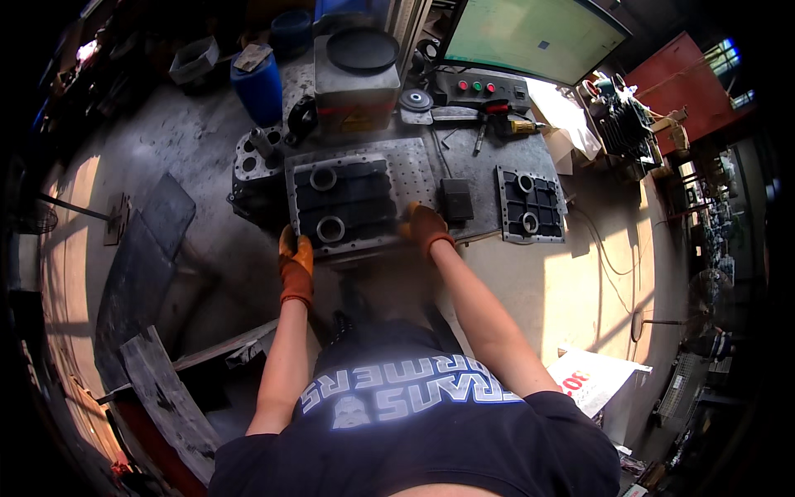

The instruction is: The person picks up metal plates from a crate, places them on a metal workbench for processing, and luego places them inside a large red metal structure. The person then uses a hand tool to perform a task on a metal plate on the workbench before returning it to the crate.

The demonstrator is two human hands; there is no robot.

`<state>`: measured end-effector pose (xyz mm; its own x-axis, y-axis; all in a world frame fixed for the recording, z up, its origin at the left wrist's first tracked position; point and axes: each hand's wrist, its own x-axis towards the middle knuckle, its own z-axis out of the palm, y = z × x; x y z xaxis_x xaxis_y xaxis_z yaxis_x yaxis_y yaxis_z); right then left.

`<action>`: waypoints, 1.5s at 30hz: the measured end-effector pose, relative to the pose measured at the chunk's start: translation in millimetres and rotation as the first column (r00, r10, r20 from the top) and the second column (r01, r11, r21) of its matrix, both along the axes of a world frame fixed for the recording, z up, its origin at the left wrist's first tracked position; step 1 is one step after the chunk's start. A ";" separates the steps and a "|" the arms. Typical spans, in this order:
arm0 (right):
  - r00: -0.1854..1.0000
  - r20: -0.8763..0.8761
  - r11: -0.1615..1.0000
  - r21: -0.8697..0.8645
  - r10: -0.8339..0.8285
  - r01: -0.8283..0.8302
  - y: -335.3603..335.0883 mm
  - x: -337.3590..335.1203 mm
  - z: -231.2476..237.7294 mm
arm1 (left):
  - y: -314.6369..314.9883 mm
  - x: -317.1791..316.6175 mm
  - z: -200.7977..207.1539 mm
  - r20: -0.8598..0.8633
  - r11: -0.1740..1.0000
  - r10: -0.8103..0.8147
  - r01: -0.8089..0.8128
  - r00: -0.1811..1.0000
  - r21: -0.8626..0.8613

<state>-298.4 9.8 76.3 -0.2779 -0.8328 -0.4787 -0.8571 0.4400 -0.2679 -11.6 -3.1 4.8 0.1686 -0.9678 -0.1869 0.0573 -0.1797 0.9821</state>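
Observation:
A dark rectangular metal cover plate (346, 201) with two raised rings and a drilled rim lies on a perforated metal work plate (411, 168) in front of me. My left hand (296, 265), in an orange glove, grips the cover plate's near left corner, thumb and fingers closed about it. At the near right corner my right hand (427, 226), gloved alike, closes on the cover plate's edge; its fingertips are slightly blurred. Beside that hand sits a small black box (456, 200). Farther right, a second cover plate (531, 205) with two rings rests at the bench edge.
Left of the work plate stands a dark casting with holes (255, 157). Behind are a machine housing (356, 95), a blue drum (257, 89), a button panel (480, 87) and a monitor (538, 37). Hand tools (480, 124) lie on the bench (484, 166). A cable (598, 240) trails at right.

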 end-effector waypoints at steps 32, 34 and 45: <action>0.997 0.050 0.990 -0.129 -0.059 0.065 14.8 -5.3 -12.3 | -2.3 -4.8 6.3 0.077 0.999 -0.039 0.037 0.996 0.029; 0.992 -0.038 0.982 -0.152 -0.120 0.113 19.7 10.7 3.4 | -2.2 -2.9 6.0 0.024 0.999 -0.030 0.029 0.999 0.026; 0.701 -0.683 0.891 -0.427 -0.206 -0.154 88.4 -45.4 -34.6 | 34.4 49.3 -55.6 0.141 0.973 0.227 -0.231 0.964 0.017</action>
<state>-343.7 98.2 41.6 -0.4001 -0.8784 0.2613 -0.8551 0.4604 0.2384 37.7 31.3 -50.8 0.4110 -0.8942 -0.1775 -0.0339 -0.2095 0.9772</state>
